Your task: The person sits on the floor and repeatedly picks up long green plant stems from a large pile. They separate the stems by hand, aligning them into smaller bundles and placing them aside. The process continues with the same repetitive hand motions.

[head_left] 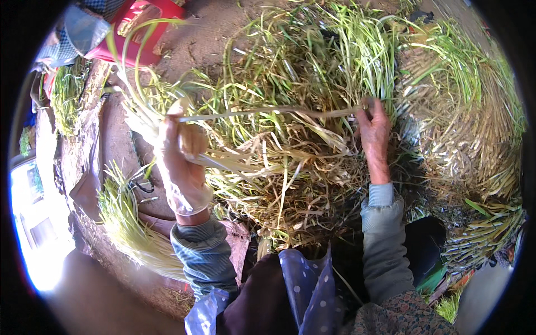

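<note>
My left hand (181, 153), in a clear plastic glove, is closed around a bunch of pale green leafy stalks (140, 115). Their curved green tips rise to the upper left, and white stalk ends (232, 164) stick out on the other side of the fist. My right hand (374, 132) is bare and pinches the far end of a long, thin, pale leaf strip (272, 110). That strip stretches almost level from beside my left thumb to the right fingertips. Below both hands spreads a heap of green leaves and withered brown ones (293, 184).
Pale green stalks (134, 230) lie in a bundle at lower left. To the right are long piles of stalks (469, 138) and cut stalk ends (481, 238). A red plastic seat (121, 46) stands at upper left, beside a person's checked clothing (69, 46). A polka-dot apron (305, 280) covers my lap.
</note>
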A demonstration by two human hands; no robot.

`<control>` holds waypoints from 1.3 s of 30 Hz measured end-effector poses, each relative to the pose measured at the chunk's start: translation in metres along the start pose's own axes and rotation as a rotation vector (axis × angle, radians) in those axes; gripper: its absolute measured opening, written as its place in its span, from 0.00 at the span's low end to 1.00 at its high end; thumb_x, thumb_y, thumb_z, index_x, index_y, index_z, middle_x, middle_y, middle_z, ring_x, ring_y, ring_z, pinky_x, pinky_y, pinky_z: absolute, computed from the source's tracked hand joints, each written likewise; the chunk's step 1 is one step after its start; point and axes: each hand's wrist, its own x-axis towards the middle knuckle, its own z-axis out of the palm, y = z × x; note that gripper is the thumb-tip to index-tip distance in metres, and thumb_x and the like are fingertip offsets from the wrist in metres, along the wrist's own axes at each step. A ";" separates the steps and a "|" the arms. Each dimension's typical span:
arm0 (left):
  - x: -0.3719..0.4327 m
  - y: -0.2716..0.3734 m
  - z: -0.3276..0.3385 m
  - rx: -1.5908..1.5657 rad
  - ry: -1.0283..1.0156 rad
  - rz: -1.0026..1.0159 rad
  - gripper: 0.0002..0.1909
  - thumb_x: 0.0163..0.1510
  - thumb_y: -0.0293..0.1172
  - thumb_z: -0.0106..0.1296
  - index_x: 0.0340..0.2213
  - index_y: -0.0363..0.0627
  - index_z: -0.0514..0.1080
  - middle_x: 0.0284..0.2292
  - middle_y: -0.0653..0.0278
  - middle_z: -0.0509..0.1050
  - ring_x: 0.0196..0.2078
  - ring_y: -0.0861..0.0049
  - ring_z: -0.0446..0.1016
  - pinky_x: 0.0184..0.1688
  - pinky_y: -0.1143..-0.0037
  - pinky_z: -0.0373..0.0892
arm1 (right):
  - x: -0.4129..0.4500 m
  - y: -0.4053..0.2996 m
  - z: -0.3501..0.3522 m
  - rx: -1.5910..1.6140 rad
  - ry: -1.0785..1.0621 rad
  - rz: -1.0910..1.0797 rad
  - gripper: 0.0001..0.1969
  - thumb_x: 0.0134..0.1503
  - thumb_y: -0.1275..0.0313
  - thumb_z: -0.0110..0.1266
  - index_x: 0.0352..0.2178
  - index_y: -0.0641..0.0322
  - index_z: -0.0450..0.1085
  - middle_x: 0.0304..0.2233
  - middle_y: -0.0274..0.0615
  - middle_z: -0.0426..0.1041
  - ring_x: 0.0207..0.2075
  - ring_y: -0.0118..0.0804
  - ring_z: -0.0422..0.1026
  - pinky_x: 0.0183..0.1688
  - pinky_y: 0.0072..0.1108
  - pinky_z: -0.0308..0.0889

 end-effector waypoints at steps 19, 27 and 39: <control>-0.014 -0.001 -0.028 -0.121 0.052 -0.093 0.13 0.61 0.30 0.30 0.32 0.41 0.66 0.08 0.74 0.52 0.11 0.87 0.48 0.17 0.83 0.49 | -0.005 0.003 0.003 -0.157 -0.521 -0.090 0.08 0.54 0.67 0.50 0.28 0.61 0.72 0.22 0.36 0.72 0.17 0.22 0.64 0.18 0.11 0.62; -0.023 -0.017 -0.020 -0.111 -0.105 -0.251 0.12 0.59 0.33 0.38 0.37 0.37 0.66 0.08 0.74 0.55 0.09 0.87 0.50 0.13 0.85 0.49 | -0.009 -0.128 0.074 -0.157 -0.926 -0.399 0.18 0.53 0.71 0.51 0.47 0.60 0.63 0.23 0.39 0.73 0.11 0.16 0.57 0.11 0.07 0.55; -0.021 -0.020 -0.032 -0.021 -0.029 -0.183 0.15 0.58 0.36 0.41 0.39 0.36 0.67 0.08 0.77 0.51 0.10 0.89 0.48 0.14 0.86 0.47 | 0.001 0.005 -0.034 -0.001 -0.270 0.130 0.09 0.54 0.71 0.50 0.37 0.61 0.70 0.27 0.42 0.74 0.18 0.22 0.68 0.18 0.13 0.64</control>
